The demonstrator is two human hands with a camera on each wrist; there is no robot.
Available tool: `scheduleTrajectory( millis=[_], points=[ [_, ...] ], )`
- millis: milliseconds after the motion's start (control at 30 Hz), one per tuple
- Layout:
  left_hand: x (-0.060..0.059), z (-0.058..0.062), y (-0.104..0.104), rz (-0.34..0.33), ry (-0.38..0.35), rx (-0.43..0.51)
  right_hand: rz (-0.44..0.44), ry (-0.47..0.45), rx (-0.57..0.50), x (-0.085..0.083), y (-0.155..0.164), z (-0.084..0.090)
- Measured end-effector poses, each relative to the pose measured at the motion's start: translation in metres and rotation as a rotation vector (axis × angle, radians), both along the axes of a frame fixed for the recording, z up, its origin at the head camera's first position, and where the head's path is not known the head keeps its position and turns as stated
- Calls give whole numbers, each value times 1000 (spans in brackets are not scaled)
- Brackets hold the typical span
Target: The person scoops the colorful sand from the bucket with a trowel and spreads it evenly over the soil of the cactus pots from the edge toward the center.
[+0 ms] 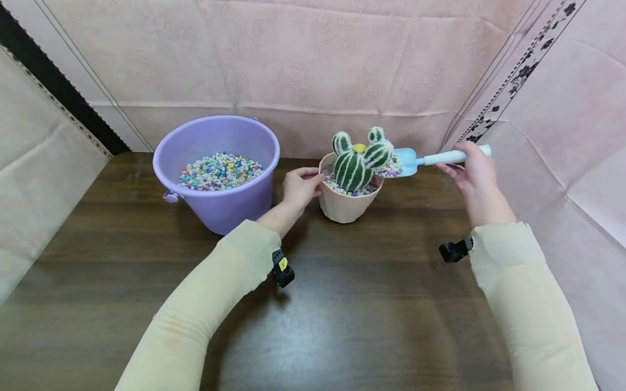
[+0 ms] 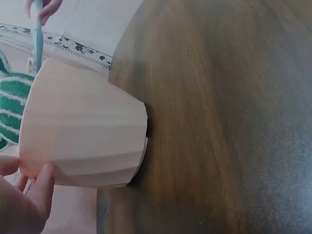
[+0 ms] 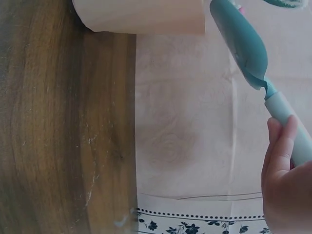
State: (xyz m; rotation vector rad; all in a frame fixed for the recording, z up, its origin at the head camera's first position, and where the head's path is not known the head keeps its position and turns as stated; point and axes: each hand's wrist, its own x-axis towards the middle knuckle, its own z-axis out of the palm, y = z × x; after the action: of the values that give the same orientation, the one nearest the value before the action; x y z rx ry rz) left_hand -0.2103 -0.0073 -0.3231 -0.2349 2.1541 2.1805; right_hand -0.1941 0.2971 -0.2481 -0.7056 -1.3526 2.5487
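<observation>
A pale pink flowerpot (image 1: pixel 345 208) stands on the table, holding a green-and-white knitted cactus (image 1: pixel 353 169) with a yellow flower, set among small pebbles. My left hand (image 1: pixel 299 189) pinches the pot's left rim, thumb outside, as the left wrist view also shows. My right hand (image 1: pixel 475 172) grips the pale handle of a light blue trowel (image 1: pixel 409 162). Its blade carries colored pebbles (image 1: pixel 391 167) right at the pot's right rim, behind the cactus arm. From the right wrist, the underside of the blade (image 3: pixel 243 46) shows beside the pot (image 3: pixel 146 14).
To the left of the pot is a purple bucket (image 1: pixel 230 206) partly filled with multicolored pebbles (image 1: pixel 220 172). Pink cloth (image 1: pixel 313 60) hangs behind the brown wooden table (image 1: pixel 352 304), with more cloth (image 1: pixel 587 146) along the right side.
</observation>
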Motion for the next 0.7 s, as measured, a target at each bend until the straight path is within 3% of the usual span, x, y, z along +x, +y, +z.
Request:
scheduleTrajectory(
  millis=[300,700],
  points=[
    [7,3,4,-60,-2,-14,-19,-34,87,-1,-7,6],
    [-2,2,3,18,0,-8,-1,-45,127,-3,-5,9]
  ],
)
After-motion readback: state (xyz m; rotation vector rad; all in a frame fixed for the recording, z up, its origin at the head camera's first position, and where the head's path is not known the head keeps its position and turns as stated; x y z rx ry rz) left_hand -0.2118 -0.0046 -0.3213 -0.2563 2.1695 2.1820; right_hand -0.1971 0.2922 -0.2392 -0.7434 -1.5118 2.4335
